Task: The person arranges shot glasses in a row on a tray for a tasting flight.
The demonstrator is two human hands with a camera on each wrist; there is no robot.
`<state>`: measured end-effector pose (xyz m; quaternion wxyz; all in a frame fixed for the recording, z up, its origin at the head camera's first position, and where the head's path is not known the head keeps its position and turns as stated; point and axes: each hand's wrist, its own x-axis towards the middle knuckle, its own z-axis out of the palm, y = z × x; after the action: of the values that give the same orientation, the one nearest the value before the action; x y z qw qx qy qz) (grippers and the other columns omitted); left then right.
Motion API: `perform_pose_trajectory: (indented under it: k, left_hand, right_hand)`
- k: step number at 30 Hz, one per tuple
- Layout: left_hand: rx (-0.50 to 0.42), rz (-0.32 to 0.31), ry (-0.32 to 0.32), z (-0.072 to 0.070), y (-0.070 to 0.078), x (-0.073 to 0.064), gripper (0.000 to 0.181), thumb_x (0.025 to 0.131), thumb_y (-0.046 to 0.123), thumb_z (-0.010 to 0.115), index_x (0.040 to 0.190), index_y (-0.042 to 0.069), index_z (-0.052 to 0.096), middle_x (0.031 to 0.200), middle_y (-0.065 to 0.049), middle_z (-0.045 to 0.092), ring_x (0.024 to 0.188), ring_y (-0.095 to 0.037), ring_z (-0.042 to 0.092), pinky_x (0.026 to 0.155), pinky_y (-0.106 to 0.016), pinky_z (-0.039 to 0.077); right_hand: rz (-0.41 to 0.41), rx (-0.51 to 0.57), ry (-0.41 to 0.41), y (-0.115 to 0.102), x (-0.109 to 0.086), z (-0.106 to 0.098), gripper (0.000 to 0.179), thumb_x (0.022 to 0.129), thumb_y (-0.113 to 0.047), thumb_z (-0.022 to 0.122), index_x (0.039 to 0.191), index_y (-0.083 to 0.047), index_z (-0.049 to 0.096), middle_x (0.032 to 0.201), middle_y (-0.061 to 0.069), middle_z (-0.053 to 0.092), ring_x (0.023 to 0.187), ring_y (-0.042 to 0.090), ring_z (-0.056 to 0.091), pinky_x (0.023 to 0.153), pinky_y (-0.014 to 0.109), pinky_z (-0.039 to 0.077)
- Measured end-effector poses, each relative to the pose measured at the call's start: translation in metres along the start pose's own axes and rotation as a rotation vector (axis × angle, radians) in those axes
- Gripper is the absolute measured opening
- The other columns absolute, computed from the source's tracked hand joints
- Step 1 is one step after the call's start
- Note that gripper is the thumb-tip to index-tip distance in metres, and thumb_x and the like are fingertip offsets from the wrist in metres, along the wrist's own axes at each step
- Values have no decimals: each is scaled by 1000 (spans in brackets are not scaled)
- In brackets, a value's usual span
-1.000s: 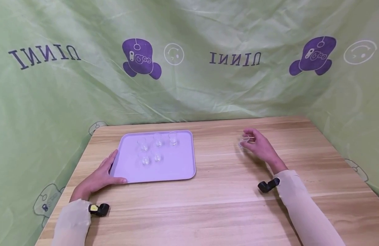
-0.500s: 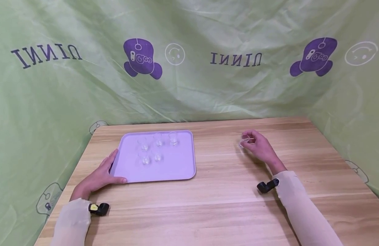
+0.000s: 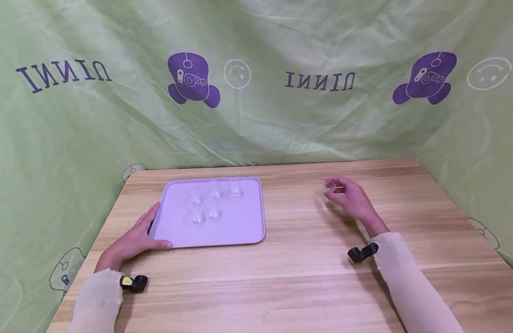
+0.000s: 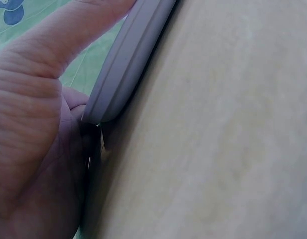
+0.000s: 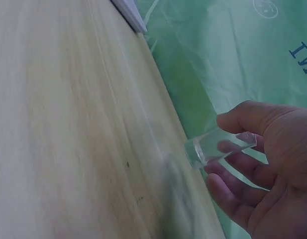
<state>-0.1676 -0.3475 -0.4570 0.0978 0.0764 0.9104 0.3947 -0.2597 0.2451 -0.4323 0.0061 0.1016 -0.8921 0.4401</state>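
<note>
My right hand (image 3: 351, 198) pinches a small clear glass (image 3: 329, 189) between thumb and fingers, over the right part of the table. In the right wrist view the glass (image 5: 213, 145) has its thick base pointing away from the palm; whether that base touches the tabletop I cannot tell. At the lilac tray's (image 3: 239, 229) front left corner rests my left hand (image 3: 133, 238), thumb along the front edge and straight fingers along the left side. Several more clear glasses stand on the tray, among them a back right one (image 3: 235, 188) and a front one (image 3: 197, 215).
The wooden table (image 3: 289, 273) extends between the tray and my right hand. A green printed cloth (image 3: 264, 125) hangs behind its back edge and at both sides. Black wrist cameras sit on the left cuff (image 3: 135, 283) and right cuff (image 3: 361, 253).
My right hand, with the glass in it, has shifted very slightly left and its fingers have moved a little. The left hand, tray and glasses on it have stayed put.
</note>
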Motion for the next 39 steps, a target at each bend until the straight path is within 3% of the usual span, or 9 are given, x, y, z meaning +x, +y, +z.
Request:
perform_pose_trajectory:
  k: [21,28,39]
  left_hand:
    - [-14,-17,-4,1,0,-1,130,79,33,89,165,9,-5,167,-30,-3,150,-53,-8,113,-75,3]
    - [-7,-26,-2,2,0,-1,129,79,34,89,165,9,-4,167,-30,-2,150,-53,-6,113,-76,5]
    - [-10,-4,6,1,2,-1,129,78,28,90,166,9,-2,167,-30,-2,149,-55,-9,114,-75,3]
  right_hand:
    - [-178,61,-47,-43,5,22,42,94,-13,78,131,1,65,120,16,70,103,30,68,89,38,56]
    - [-178,125,-101,-61,10,40,43,91,-14,81,130,0,66,116,15,71,103,29,68,89,42,57]
    - [-214,210,-148,-83,22,76,39,90,-8,81,125,3,68,111,13,72,99,28,70,85,37,58]
